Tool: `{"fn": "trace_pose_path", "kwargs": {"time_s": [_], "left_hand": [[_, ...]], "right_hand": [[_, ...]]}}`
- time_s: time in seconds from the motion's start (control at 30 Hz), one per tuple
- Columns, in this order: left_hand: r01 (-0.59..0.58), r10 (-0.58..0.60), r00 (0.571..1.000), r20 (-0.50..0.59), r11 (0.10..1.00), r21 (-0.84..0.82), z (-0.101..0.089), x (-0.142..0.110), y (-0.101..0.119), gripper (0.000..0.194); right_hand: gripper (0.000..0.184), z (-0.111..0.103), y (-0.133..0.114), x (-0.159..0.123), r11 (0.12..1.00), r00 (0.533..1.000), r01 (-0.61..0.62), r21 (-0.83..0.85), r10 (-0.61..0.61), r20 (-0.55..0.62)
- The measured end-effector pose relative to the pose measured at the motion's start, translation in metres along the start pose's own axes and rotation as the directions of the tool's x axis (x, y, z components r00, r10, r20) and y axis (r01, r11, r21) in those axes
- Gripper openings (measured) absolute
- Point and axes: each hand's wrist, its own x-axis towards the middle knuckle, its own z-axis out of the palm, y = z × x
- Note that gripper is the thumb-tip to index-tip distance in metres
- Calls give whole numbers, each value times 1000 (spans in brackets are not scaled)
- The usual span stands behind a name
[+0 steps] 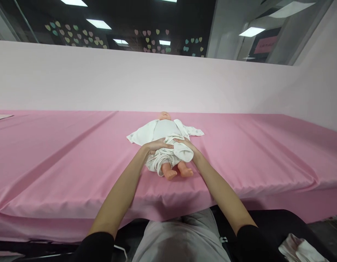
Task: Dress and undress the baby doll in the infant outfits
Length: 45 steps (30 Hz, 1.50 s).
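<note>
A baby doll (165, 116) lies on its back on the pink-covered table, head away from me and bare feet toward me. It wears a white baby top (146, 133) with the sleeves spread to both sides. White patterned baby pants (157, 162) are bunched around its hips and upper legs. My left hand (157, 145) is closed on the bunched cloth at the left of the doll's waist, thumb on top. At the right side, my right hand (187, 143) grips the same cloth, partly hidden by a folded white flap.
The pink tablecloth (75, 171) has long creases and hangs over the near edge. A white wall (130, 80) with a window above it stands behind. A flat paper-like item (2, 116) lies far left. Crumpled white cloth (302, 249) rests on a black seat at lower right.
</note>
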Motion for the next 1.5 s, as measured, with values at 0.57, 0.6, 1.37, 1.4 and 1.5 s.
{"fn": "trace_pose_path", "kwargs": {"time_s": [0.57,0.6,1.37,1.4,1.5], "left_hand": [[-178,117,975,-191,922,-344,-1,17,-21,32],[-167,103,976,-193,920,-355,0,17,-20,33],[-118,103,993,-63,934,-338,-8,9,-24,37],[-128,121,992,-42,946,-299,-7,8,-22,40],[-102,100,995,-21,975,-198,-2,6,-18,42]], "right_hand": [[41,7,9,8,978,994,100,182,-107,32],[43,7,7,5,983,991,99,155,-111,70],[45,-7,10,4,975,966,-11,223,-48,255],[43,-9,12,6,974,964,-3,225,-57,258],[38,-15,18,13,981,964,26,190,-75,254]]}}
